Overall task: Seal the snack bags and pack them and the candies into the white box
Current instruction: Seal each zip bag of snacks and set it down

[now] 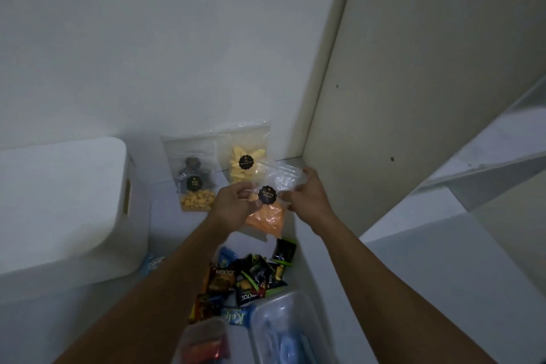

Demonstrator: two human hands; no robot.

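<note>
Starting at the far left, a white box (pixel 65 210) was seen standing by the wall, with a slot handle in the side that faced the bags. Just beside it to the right, a bag of small yellow puffs (pixel 196 186) was propped upright against the wall, and next to that a bag of pale yellow chips (pixel 246 154) was propped likewise, mouth upward. In front of these, the bag of orange snacks (pixel 266 216) was held off the surface between both hands. The left hand (pixel 233 204) was curled on the bag's left edge, thumb and fingers pinched at about the height of the round black label. The right hand (pixel 307 189) was closed on the clear, empty upper part, fingertips folded over the plastic. The bag's long axis was judged to run from the person away and to the right: the filled bottom pointed back toward the person, and the mouth pointed to the upper right, nearer the right hand. Whether the strip was already pressed shut could not be told. For sealing, the mouth would have to be drawn between the fingers across this axis. Below the hands, a heap of wrapped candies (pixel 251 278) lay unpacked, well apart from the box.
</note>
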